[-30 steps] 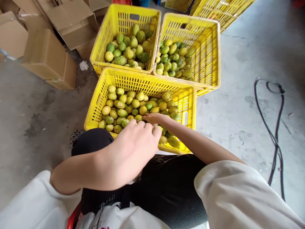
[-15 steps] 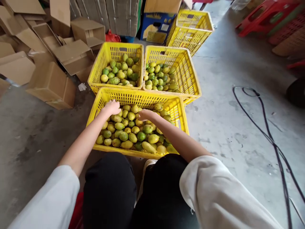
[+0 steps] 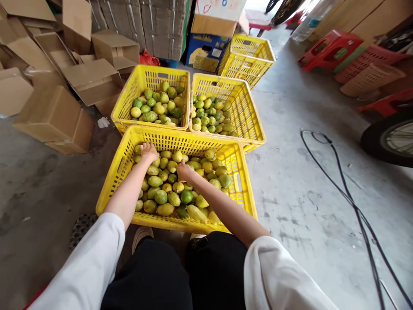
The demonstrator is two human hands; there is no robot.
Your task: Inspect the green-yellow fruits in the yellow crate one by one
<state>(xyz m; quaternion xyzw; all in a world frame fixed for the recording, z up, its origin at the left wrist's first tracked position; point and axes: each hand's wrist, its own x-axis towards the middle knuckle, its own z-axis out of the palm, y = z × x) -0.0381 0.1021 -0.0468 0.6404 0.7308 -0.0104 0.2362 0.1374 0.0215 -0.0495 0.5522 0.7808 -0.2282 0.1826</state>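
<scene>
A yellow plastic crate (image 3: pixel 112 181) stands right in front of my knees, filled with several green and yellow fruits (image 3: pixel 167 198). My left hand (image 3: pixel 149 152) reaches into its far left corner, fingers curled down over a fruit there. My right hand (image 3: pixel 185 170) lies on the pile near the crate's middle, fingers closed on a yellow fruit. Behind it stand two more yellow crates, the left one (image 3: pixel 125 101) and the right one (image 3: pixel 251 116), each holding several greener fruits.
Flattened and open cardboard boxes (image 3: pixel 58 112) pile up at the left and back. An empty yellow crate (image 3: pixel 248 58) sits farther back. A black cable (image 3: pixel 348 202) snakes over the concrete floor on the right. Red stools (image 3: pixel 329 49) and a wheel (image 3: pixel 390 137) lie at the far right.
My view has tilted up and back, showing more of the room. Both hands have moved from the crate's near edge to deeper in; the left went to the far left corner.
</scene>
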